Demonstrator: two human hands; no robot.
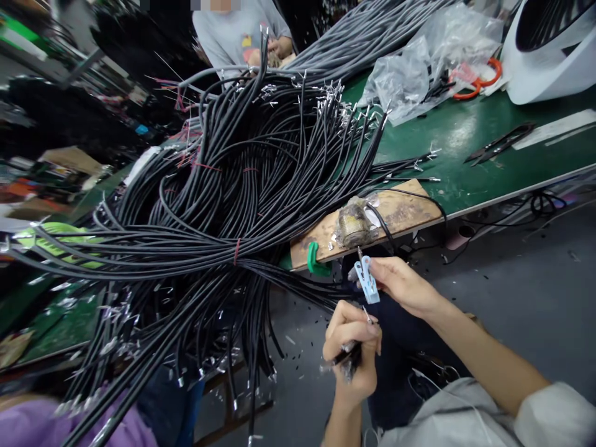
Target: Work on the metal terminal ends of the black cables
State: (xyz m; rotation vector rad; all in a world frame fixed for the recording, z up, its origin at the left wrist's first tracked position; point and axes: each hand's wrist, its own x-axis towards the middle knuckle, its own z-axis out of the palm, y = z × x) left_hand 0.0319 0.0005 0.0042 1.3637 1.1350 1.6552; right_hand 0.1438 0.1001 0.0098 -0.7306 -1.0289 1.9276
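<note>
My left hand (351, 347) is closed around black cable (350, 359), blurred at the palm. A bare silvery wire end (368, 315) sticks up between its thumb and fingers. Just above, my right hand (405, 285) has its fingertips closed on a light blue clothespin (367, 282). The clothespin hangs by a thin metal tip (360, 253) that points out from a tape-wrapped lump (354, 225). That lump sits on a stained wooden board (405, 205) at the table edge. My right fingertips are partly hidden behind the clothespin.
A large heap of black cables (261, 167) with stripped ends covers the green table (447, 133). A green clamp (318, 259) grips the board. Scissors with orange handles (479, 81), snips (500, 143), plastic bags (410, 68) and a white fan (549, 68) stand right. A person (242, 37) sits opposite.
</note>
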